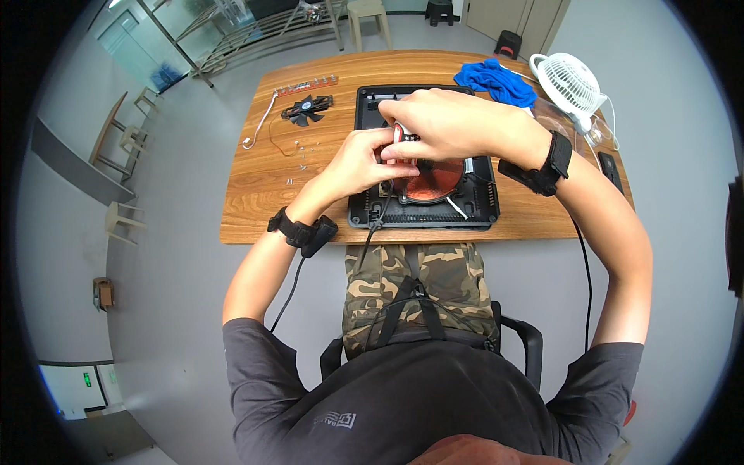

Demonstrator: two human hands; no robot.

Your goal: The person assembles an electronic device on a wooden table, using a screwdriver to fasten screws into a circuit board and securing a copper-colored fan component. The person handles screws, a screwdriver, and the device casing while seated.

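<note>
An opened black appliance housing [422, 223] lies in front of me with a round copper coil [432, 183] inside it, like the base of an induction cooker. My right hand [442, 124] reaches over it from the right, closed around a small tool with a red and white handle [398, 133]. Close beneath it, my left hand [363, 161] has its fingers drawn together beside the tool, over the coil's left side. What those fingers pinch is hidden. A grey cable [377, 224] hangs over the housing's near edge, and a short white lead [457, 208] lies near the coil.
On the wooden table [256, 203], a black fan [308, 110], a red strip with small metal parts [308, 85] and loose screws [303, 167] lie left. At the right are a blue cloth [497, 81], a white fan [572, 84] and a dark slim object [610, 170].
</note>
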